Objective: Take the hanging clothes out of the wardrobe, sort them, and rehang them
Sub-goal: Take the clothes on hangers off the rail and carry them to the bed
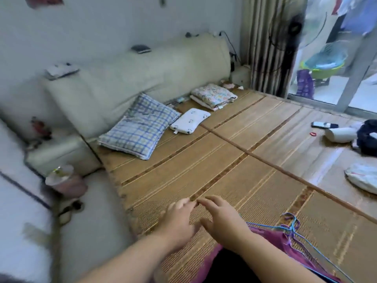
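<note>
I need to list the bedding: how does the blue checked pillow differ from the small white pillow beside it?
The blue checked pillow is clearly larger than the white pillow. The checked pillow has a blue plaid pattern; the white pillow is plain with tiny dark marks. The checked pillow's far corner reaches the cream headboard; the white pillow lies clear of it. Both lie side by side on the woven mat.

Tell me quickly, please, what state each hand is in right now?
Left hand: open, holding nothing.
Right hand: open, holding nothing.
</note>
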{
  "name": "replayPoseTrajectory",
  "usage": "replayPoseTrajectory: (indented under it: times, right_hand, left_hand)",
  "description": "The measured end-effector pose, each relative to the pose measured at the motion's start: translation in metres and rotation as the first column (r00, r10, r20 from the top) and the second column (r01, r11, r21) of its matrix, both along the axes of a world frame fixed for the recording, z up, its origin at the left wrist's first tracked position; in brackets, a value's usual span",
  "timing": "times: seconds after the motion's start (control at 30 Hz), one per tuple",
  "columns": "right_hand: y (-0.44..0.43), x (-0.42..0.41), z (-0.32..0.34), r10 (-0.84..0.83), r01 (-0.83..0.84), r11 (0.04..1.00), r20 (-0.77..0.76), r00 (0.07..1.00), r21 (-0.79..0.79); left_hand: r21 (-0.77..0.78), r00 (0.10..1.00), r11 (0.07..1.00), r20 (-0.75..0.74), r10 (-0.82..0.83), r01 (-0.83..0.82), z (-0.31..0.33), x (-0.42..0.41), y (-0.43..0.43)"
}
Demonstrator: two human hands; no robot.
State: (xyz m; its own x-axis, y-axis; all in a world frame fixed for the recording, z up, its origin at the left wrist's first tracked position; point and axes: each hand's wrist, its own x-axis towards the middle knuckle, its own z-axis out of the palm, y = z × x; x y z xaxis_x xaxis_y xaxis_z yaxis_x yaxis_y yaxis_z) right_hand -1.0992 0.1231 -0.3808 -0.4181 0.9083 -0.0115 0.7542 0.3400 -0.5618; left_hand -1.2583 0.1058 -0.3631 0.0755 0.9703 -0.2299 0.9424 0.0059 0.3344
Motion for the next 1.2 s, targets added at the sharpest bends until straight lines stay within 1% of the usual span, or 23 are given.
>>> replayPoseTrajectory:
  times: [0.07, 0.13, 0.23, 0.3, 0.47, 0.6, 0.7, 0.77, 0.87, 0.97, 1.03, 1.1, 1.13, 1.2]
  right_hand:
    - [-0.009, -0.051, 0.041, 0.121, -0.121, 0.988, 0.005, 0.993, 0.099]
    - [-0.021, -0.098, 0.077, 0.218, -0.218, 0.960, 0.023, 0.976, 0.174]
    - [-0.047, -0.178, 0.130, 0.353, -0.347, 0.899, 0.026, 0.935, 0.266]
    - [-0.069, -0.229, 0.159, 0.434, -0.416, 0.859, 0.005, 0.901, 0.298]
    - [-0.145, -0.359, 0.223, 0.604, -0.538, 0.728, -0.025, 0.797, 0.425]
    - [-0.212, -0.450, 0.264, 0.733, -0.628, 0.597, -0.021, 0.680, 0.499]
    - [-0.254, -0.499, 0.295, 0.814, -0.669, 0.484, -0.010, 0.580, 0.564]
    - [-0.278, -0.529, 0.320, 0.853, -0.677, 0.426, -0.016, 0.522, 0.600]
    - [-0.306, -0.567, 0.357, 0.894, -0.670, 0.368, -0.047, 0.446, 0.645]
    - [-0.329, -0.600, 0.394, 0.933, -0.651, 0.327, -0.123, 0.338, 0.685]
    - [-0.340, -0.624, 0.419, 0.944, -0.645, 0.322, -0.185, 0.272, 0.693]
    - [-0.348, -0.649, 0.442, 0.953, -0.650, 0.302, -0.208, 0.219, 0.698]
    - [-0.350, -0.660, 0.452, 0.957, -0.647, 0.290, -0.213, 0.196, 0.705]
    - [-0.351, -0.685, 0.474, 0.964, -0.648, 0.260, -0.228, 0.136, 0.716]
  left_hand:
    - [0.119, 0.996, 0.993, -0.085, 0.034, -0.024, 0.041, -0.046, -0.024]
    - [0.208, 0.984, 0.974, -0.133, 0.115, -0.085, 0.078, -0.091, -0.053]
    - [0.329, 0.936, 0.930, -0.246, 0.252, -0.164, 0.137, -0.167, -0.110]
    - [0.389, 0.894, 0.893, -0.281, 0.350, -0.228, 0.173, -0.211, -0.150]
    - [0.542, 0.731, 0.753, -0.329, 0.598, -0.372, 0.253, -0.309, -0.270]
    - [0.663, 0.559, 0.610, -0.333, 0.759, -0.433, 0.308, -0.359, -0.362]
    - [0.740, 0.452, 0.523, -0.329, 0.829, -0.422, 0.343, -0.381, -0.413]
    - [0.777, 0.353, 0.497, -0.374, 0.858, -0.385, 0.368, -0.393, -0.441]
    - [0.832, 0.193, 0.456, -0.414, 0.889, -0.317, 0.414, -0.406, -0.470]
    - [0.886, 0.021, 0.418, -0.423, 0.906, -0.199, 0.465, -0.416, -0.493]
    - [0.919, -0.070, 0.371, -0.382, 0.922, -0.134, 0.494, -0.421, -0.505]
    - [0.945, -0.144, 0.315, -0.326, 0.934, -0.093, 0.517, -0.428, -0.513]
    - [0.958, -0.163, 0.279, -0.287, 0.944, -0.066, 0.527, -0.431, -0.514]
    - [0.984, -0.182, 0.174, -0.176, 0.968, -0.024, 0.542, -0.437, -0.513]
